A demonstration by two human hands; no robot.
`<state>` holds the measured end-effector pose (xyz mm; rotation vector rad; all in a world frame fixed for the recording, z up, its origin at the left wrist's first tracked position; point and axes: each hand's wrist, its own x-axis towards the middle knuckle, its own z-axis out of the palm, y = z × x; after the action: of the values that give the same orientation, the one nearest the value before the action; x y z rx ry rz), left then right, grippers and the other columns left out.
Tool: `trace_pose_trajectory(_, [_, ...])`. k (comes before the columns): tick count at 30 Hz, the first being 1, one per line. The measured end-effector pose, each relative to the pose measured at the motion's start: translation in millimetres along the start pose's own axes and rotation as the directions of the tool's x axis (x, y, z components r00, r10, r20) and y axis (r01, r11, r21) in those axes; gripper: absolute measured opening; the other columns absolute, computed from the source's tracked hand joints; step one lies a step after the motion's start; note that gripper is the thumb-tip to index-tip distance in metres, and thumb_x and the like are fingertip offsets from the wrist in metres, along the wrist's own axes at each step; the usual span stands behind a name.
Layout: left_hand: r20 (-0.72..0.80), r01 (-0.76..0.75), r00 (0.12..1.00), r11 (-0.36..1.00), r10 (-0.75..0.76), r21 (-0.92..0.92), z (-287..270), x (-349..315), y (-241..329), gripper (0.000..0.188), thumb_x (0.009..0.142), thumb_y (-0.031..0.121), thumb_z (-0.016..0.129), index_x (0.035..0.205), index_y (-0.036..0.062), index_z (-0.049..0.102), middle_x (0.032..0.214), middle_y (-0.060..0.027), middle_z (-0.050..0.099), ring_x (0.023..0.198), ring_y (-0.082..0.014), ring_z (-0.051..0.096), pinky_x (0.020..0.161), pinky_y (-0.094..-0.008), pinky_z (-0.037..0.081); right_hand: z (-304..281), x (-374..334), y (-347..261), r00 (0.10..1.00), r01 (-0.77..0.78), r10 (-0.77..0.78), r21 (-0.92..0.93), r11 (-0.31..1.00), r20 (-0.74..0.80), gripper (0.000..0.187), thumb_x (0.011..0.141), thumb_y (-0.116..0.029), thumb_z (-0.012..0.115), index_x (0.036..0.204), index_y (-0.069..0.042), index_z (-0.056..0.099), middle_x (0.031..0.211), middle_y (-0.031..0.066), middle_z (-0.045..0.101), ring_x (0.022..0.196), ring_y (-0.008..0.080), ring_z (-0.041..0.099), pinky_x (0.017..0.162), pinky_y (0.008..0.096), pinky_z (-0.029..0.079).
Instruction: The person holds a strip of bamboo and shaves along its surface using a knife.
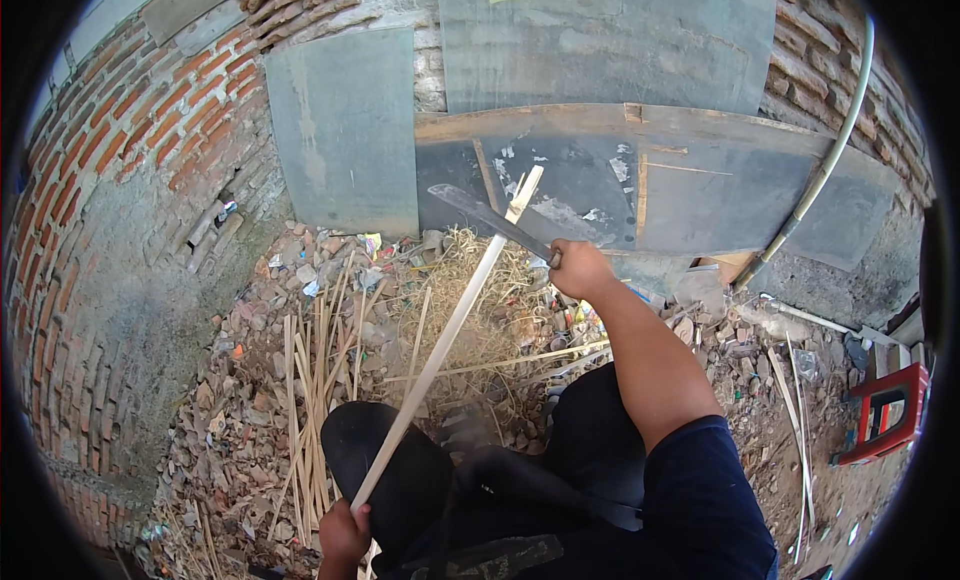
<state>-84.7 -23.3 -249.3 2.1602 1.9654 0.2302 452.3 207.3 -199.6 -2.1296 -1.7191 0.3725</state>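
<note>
While the long pale bamboo strip (440, 340) runs diagonally from lower left to upper right, its lower end sits in the left hand (345, 533) near the bottom edge, and its upper tip reaches up in front of the dark board (690, 195) leaning on the brick wall (130, 140). The left hand's fingers are wrapped around the strip, though the wrist is cut off by the picture's lower edge. Crossing the strip near its upper end is the machete (490, 220), whose dark blade points up and to the left, with its edge against the strip. The right hand (578, 270) is clamped on the machete's handle, which the fist hides almost wholly. Below, the person's dark-clad knees (400, 460) lie under the strip; something blurred just right of the strip's lower half cannot be made out. On the rubble ground (230, 420) to the left lies a bundle of split bamboo strips (315, 380), lengthwise toward the person, and beyond it a heap of pale shavings (470, 290). A grey sheet (345, 130) stands against the wall, a pale hose (830, 160) curves down the right side, and a red stool (885, 410) stands at the far right, partly cut off.
</note>
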Motion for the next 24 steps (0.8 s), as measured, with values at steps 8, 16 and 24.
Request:
trace_pose_trajectory(8, [-0.004, -0.004, 1.0, 1.0, 0.004, -0.003, -2, -2, -2, 0.037, 0.091, 0.034, 0.062, 0.08, 0.0011, 0.051, 0.066, -0.0253, 0.057, 0.062, -0.0487, 0.058, 0.055, -0.0566, 0.044, -14, -36, -86, 0.883, 0.425, -0.339, -0.246, 0.871, 0.325, 0.026, 0.077, -0.019, 0.063, 0.103, -0.016, 0.067, 0.094, 0.0116, 0.071, 0.094, 0.0304, 0.069, 0.077, 0.046, 0.055])
trace_pose_trajectory(16, [-0.008, -0.08, 0.997, 0.995, 0.081, 0.051, -8, 16, -2, 0.041, 0.09, 0.038, 0.065, 0.072, 0.0034, 0.051, 0.059, -0.0221, 0.056, 0.055, -0.0447, 0.059, 0.051, -0.0531, 0.046, -3, -2, 26, 0.97, -0.245, 0.239, -0.206, 0.947, -0.056, 0.027, 0.08, -0.021, 0.061, 0.105, -0.012, 0.067, 0.101, 0.0158, 0.072, 0.098, 0.0343, 0.069, 0.086, 0.0464, 0.055])
trace_pose_trajectory(24, [-0.035, -0.056, 0.998, 0.998, 0.057, 0.017, -7, 8, 0, 0.04, 0.089, 0.037, 0.066, 0.072, 0.0036, 0.051, 0.06, -0.0222, 0.057, 0.058, -0.0446, 0.06, 0.054, -0.0533, 0.046, -30, -16, 14, 0.978, -0.141, 0.128, -0.066, 0.988, -0.166, 0.025, 0.075, -0.021, 0.065, 0.097, -0.01, 0.066, 0.092, 0.0191, 0.071, 0.091, 0.0389, 0.068, 0.081, 0.0478, 0.055])
